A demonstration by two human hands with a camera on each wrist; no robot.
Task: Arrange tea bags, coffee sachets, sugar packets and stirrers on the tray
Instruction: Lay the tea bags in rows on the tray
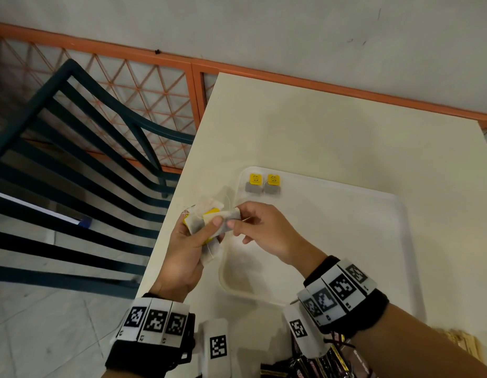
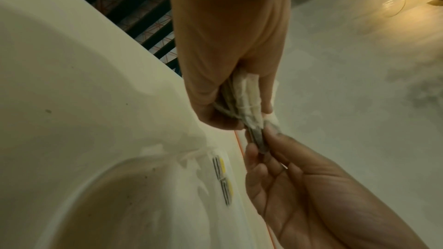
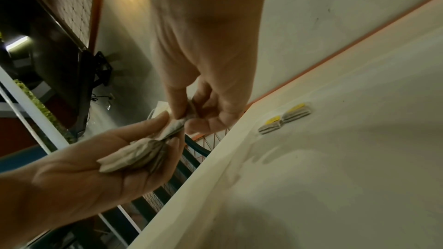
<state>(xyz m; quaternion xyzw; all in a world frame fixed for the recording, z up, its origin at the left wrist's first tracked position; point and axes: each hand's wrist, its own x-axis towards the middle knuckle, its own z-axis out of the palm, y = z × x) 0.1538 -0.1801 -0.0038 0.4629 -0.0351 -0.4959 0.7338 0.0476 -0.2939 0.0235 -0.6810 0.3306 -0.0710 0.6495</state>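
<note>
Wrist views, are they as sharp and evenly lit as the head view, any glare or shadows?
Head view: sharp, evenly lit, the two yellow-tagged tea bags crisp on the white plastic tray. Left wrist view: dim, soft, warm glare upper right, straight edges bowed. Right wrist view: dim, glare at top, hand shadows across the tray.

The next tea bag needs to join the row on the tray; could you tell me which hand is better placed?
Right hand: it already pinches one tea bag and is nearer the tray; left hand holds the bundle.
</note>
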